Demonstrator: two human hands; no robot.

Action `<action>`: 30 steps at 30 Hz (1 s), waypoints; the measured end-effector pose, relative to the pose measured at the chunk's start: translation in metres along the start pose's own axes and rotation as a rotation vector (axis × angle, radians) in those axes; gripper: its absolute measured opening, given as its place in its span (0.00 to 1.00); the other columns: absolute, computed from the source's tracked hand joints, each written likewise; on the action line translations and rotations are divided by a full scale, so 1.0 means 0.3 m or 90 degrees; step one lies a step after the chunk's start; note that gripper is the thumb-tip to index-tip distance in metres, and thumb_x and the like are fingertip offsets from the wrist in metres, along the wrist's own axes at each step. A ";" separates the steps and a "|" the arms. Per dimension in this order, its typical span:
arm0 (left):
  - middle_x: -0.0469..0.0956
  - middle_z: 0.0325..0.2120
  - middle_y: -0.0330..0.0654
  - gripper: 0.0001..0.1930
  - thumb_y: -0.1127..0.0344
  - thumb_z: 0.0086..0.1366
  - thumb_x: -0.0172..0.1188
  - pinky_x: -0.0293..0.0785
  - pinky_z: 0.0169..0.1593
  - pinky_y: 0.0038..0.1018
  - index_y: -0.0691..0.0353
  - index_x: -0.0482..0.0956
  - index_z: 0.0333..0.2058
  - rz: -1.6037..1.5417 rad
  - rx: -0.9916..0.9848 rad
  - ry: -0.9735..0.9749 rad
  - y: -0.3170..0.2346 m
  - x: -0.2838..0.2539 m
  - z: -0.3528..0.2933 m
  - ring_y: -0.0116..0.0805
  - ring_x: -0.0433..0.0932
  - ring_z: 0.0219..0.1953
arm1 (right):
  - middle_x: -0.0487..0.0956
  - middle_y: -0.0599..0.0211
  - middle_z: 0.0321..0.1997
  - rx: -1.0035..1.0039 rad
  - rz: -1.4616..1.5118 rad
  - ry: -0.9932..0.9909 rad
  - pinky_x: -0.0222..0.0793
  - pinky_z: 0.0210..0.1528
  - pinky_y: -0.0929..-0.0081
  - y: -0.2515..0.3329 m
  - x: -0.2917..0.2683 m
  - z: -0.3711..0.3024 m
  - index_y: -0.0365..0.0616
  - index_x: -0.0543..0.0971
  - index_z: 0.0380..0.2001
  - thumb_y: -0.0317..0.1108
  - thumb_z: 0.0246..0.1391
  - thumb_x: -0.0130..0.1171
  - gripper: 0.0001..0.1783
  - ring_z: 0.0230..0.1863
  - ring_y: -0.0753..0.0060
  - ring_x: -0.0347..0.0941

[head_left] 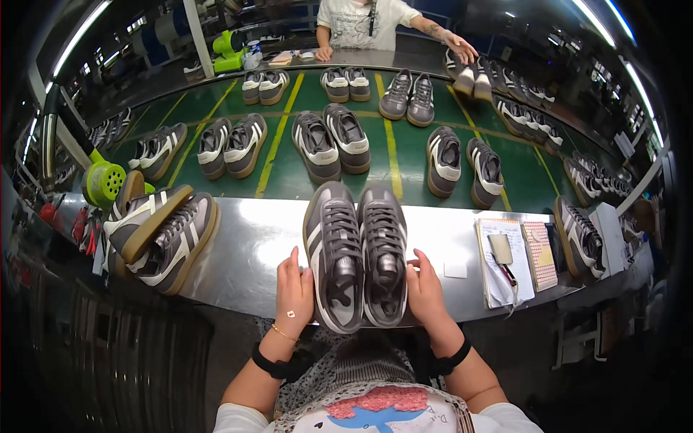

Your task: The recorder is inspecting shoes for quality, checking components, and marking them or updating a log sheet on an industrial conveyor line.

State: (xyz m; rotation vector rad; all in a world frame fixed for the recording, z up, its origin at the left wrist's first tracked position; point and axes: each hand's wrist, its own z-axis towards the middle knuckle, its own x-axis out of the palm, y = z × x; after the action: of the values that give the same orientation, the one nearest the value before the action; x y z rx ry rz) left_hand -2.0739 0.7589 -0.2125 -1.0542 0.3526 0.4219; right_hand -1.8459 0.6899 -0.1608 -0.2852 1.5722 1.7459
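Observation:
A pair of grey sneakers with white stripes and brown gum soles is side by side in front of me, the left sneaker [333,252] against the right sneaker [383,252]. Toes point away from me, and the heels reach over the near edge of the metal worktable [245,267]. My left hand [294,290] is closed against the outer side of the left shoe, its index finger pointing forward. Against the right shoe's outer side, my right hand [424,290] mirrors it. The shoes' undersides and some of my fingers are hidden.
More sneakers are piled at the left [170,234]. At the right lie an open notebook [498,270] with a pen and another sneaker [577,238]. Beyond, several pairs stand on a green conveyor belt [278,180]. Across it, a co-worker's hand [460,47] reaches toward shoes.

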 end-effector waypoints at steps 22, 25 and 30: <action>0.74 0.38 0.53 0.11 0.65 0.61 0.55 0.69 0.44 0.39 0.65 0.76 0.38 -0.068 -0.118 0.126 0.043 -0.079 -0.036 0.51 0.73 0.39 | 0.71 0.71 0.27 -0.327 -0.302 0.206 0.67 0.31 0.67 0.201 -0.412 0.216 0.54 0.77 0.31 0.57 0.33 0.68 0.25 0.35 0.63 0.72; 0.74 0.33 0.53 0.10 0.67 0.61 0.54 0.71 0.38 0.36 0.67 0.76 0.38 0.035 0.103 0.033 0.034 -0.074 -0.042 0.51 0.74 0.34 | 0.72 0.71 0.26 -0.366 -0.422 0.099 0.67 0.31 0.68 0.134 -0.590 0.347 0.54 0.77 0.29 0.57 0.29 0.69 0.26 0.34 0.63 0.73; 0.74 0.29 0.53 0.09 0.69 0.60 0.55 0.70 0.37 0.38 0.67 0.76 0.37 0.063 0.073 0.053 0.035 -0.073 -0.041 0.53 0.73 0.33 | 0.77 0.67 0.34 -0.176 -0.618 0.052 0.69 0.39 0.65 -0.080 -0.973 0.654 0.54 0.78 0.37 0.58 0.28 0.70 0.31 0.41 0.57 0.73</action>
State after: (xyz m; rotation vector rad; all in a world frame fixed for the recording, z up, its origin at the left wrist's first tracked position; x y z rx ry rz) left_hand -2.0990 0.7487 -0.2156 -0.9461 0.4998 0.4420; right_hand -1.5677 0.7599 0.0441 -1.0627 0.9471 1.1513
